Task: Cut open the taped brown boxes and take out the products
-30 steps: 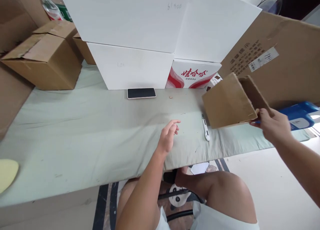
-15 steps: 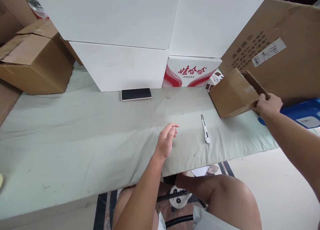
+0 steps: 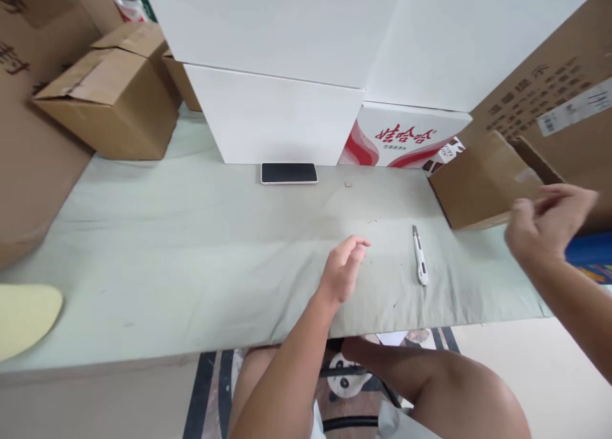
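Note:
On the right side of the cloth-covered table stands a brown cardboard box, its top flap raised. My right hand is just in front of that box, slightly blurred, with thumb and fingers apart and nothing visible in it. Above the cloth near the front edge, my left hand is empty, its fingers loosely bent and the thumb apart. Between the two hands lies a white utility knife, its tip pointing away from me. A phone with a dark screen lies flat by the white panels.
White boxes or panels line the back, beside a red-and-white printed carton. Brown cartons stand at the left, and a large cardboard sheet rises at the right. A pale yellow object lies far left. A blue item sits far right.
My right hand has let go of the cardboard box and come back toward me. The view has turned left, so things sit further right. My left hand keeps its pose.

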Motion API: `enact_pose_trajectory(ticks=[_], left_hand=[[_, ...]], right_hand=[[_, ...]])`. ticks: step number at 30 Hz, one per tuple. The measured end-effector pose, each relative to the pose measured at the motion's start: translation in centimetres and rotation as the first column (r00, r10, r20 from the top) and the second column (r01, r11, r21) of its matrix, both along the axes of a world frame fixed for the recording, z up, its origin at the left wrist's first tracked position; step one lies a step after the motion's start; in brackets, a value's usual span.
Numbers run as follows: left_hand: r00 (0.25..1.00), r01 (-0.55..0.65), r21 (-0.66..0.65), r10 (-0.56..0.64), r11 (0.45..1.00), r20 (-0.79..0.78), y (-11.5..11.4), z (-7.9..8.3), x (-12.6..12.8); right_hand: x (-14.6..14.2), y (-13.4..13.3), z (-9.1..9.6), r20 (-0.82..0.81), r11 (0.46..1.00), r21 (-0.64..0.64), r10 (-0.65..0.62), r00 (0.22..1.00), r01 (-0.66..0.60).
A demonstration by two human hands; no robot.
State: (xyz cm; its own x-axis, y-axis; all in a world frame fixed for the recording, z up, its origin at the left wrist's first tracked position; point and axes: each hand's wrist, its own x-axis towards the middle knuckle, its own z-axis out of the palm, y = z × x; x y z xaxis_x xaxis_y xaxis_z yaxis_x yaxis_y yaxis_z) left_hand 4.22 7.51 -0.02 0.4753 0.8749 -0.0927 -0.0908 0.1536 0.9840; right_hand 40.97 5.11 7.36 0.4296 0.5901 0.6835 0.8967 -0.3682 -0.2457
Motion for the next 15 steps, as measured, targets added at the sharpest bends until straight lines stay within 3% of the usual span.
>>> enact_pose_trajectory(ticks=[2, 3, 6, 7, 10, 12, 15], left_hand=[[1.0, -0.015, -0.001, 0.015, 1.0, 0.011, -0.2, 0.3, -0.5], [0.999, -0.029, 0.0, 0.029, 1.0, 0.019, -0.3, 0.4, -0.7], [0.995, -0.088, 0.013, 0.087, 0.996, 0.056, -0.5, 0.5, -1.3], [0.992, -0.111, 0.02, 0.109, 0.994, 0.068, -0.5, 0.5, -1.5], [0.987, -0.141, 0.047, 0.137, 0.989, 0.081, -0.4, 0.5, -2.3], [0.99, -0.127, 0.059, 0.123, 0.99, 0.075, -0.3, 0.6, -3.1], [0.992, -0.108, 0.035, 0.105, 0.994, 0.068, -0.1, 0.7, -4.5]], right_hand=[[-5.5, 1.7, -0.7, 0.005, 0.957, -0.111, 0.269, 0.963, -0.267], [-8.4, 3.1, -1.3, -0.023, 0.894, -0.197, 0.406, 0.914, -0.402], [-16.9, 9.1, -4.2, -0.135, 0.718, -0.35, 0.596, 0.791, -0.601], [-19.4, 11.3, -5.3, -0.193, 0.647, -0.402, 0.631, 0.751, -0.648], [-25.3, 17.3, -8.4, -0.253, 0.532, -0.449, 0.695, 0.673, -0.718], [-27.7, 20.0, -10.0, -0.272, 0.491, -0.462, 0.714, 0.645, -0.738], [-29.2, 21.9, -11.3, -0.288, 0.467, -0.477, 0.718, 0.634, -0.745]])
